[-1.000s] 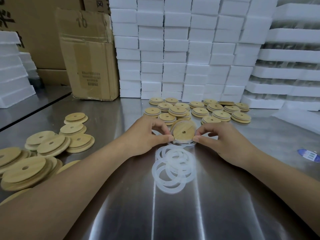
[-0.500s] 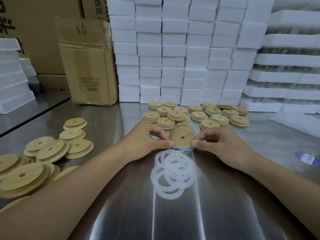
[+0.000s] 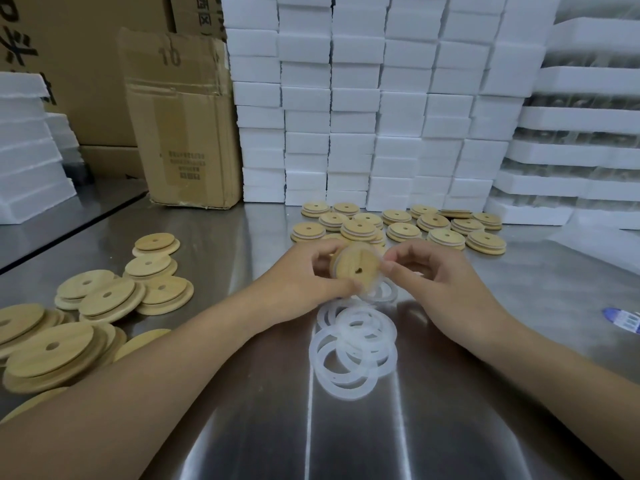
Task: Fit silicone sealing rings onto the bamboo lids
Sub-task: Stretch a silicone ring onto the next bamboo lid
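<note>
— While the left hand (image 3: 301, 285) and right hand (image 3: 443, 285) pinch its rim, where's the bamboo lid (image 3: 356, 265)?
— Held tilted over the bench's middle, just beyond the loose silicone rings (image 3: 353, 341).

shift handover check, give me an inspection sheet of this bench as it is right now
surface: reflective metal table.
job's things: one bamboo lid held tilted beside the loose silicone rings; bare lids heaped on the left; stacked lids at the back.
clutter: blue-and-white item at the right edge, unclear what.
grips: left hand and right hand both pinch the bamboo lid's rim.
cables: nothing seen.
surroundings: cardboard box and white foam blocks stacked behind.
</note>
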{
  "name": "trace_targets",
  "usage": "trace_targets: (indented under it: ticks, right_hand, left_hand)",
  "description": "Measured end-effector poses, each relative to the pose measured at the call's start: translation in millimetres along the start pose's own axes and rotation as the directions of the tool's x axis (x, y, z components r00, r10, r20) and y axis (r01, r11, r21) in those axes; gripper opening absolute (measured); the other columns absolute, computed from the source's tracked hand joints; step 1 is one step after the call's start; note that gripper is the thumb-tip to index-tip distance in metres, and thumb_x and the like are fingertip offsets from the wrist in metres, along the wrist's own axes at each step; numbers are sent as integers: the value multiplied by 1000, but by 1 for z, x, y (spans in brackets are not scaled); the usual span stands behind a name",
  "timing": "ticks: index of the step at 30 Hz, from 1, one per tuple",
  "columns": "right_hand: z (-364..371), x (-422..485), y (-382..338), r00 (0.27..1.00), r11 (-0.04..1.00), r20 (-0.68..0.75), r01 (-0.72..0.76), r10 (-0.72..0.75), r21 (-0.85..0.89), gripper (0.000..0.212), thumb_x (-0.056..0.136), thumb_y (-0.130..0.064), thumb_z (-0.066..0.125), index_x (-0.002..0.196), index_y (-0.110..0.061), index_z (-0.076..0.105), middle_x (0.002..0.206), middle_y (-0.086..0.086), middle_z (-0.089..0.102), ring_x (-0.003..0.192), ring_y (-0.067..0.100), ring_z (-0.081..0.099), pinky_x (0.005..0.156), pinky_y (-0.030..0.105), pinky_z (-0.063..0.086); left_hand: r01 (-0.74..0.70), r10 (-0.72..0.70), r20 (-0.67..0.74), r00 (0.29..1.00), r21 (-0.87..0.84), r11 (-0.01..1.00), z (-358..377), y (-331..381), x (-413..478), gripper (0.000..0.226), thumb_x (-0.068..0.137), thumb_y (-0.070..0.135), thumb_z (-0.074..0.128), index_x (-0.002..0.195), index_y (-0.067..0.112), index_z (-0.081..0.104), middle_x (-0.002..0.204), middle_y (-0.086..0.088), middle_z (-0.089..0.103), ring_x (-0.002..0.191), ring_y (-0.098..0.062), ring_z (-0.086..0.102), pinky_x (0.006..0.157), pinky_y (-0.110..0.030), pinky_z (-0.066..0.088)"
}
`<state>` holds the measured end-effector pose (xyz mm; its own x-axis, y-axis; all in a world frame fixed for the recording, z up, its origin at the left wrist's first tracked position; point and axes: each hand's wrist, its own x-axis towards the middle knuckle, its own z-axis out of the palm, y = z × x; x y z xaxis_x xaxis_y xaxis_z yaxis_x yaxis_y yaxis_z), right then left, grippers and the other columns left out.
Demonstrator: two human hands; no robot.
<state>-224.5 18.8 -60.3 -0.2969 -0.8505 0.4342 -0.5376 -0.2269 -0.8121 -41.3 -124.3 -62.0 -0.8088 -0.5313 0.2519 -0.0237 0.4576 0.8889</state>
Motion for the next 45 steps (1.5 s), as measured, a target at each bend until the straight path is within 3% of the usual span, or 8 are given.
trace_targets:
  ticks: [7,14,19,27,33,39,42,45]
  right_hand:
    - [3,-1,2,1000,995,27,6,-3,-99,17,103,-18,66,89,-17,74,83,-12,72,78,-1,63,71,12,44]
    - [0,3,-2,998,995,53,-33,38,-94,20,107,-21,60,97,-12,75,99,3,76,104,19,69,100,38,50]
    - [6,1,-4,999,994,32,-12,16,-105,19,106,-22,61,95,-13,73,92,-1,73,94,17,65,83,34,52]
    - [7,2,-5,999,992,45,-10,16,-123,18,105,-21,63,92,-14,74,89,-2,74,91,15,68,82,27,52]
    - [9,-4,-2,1000,992,28,-2,6,-124,18,102,-28,67,89,-19,75,86,-8,74,85,6,68,74,17,51]
    - [12,-3,0,999,996,47,-13,18,-94,21,100,-31,71,87,-15,76,86,-4,76,83,10,69,76,19,51]
    - [10,-1,-2,993,995,73,-96,96,-14,21,100,-29,70,89,-12,78,88,3,78,78,15,69,73,19,51]
    - [8,0,-9,974,976,113,-205,196,74,21,101,-32,69,88,-18,79,91,-1,80,82,6,69,75,14,47]
  left_hand:
    - [30,-31,-20,999,-83,996,3,-4,0,23,93,17,84,115,17,82,105,-4,83,103,-19,79,89,-30,63]
    - [74,-80,-14,997,-249,966,-3,-3,3,27,94,17,82,120,23,81,112,-5,83,110,-19,79,97,-25,59]
    - [85,-92,-10,996,-298,951,-6,-5,2,26,92,22,83,119,25,82,116,-6,82,116,-21,76,116,-39,47]
    - [75,-99,-63,993,-307,949,-4,-4,2,30,91,25,83,121,21,81,113,-4,83,106,-13,78,90,-18,52]
    - [72,-95,-76,993,-268,961,-4,-6,3,31,87,37,85,116,29,83,111,0,83,92,-1,73,85,-24,46]
    - [41,-73,-100,992,-287,957,-1,-4,1,19,92,22,83,111,23,84,104,-1,84,88,1,76,70,-4,49]
    - [40,-87,-153,984,-288,957,1,-1,0,22,91,20,83,114,18,82,100,0,85,84,2,75,69,-6,49]
    - [53,-120,-209,971,-304,951,0,1,-1,26,91,27,83,116,21,82,106,2,84,88,-2,70,78,-24,44]
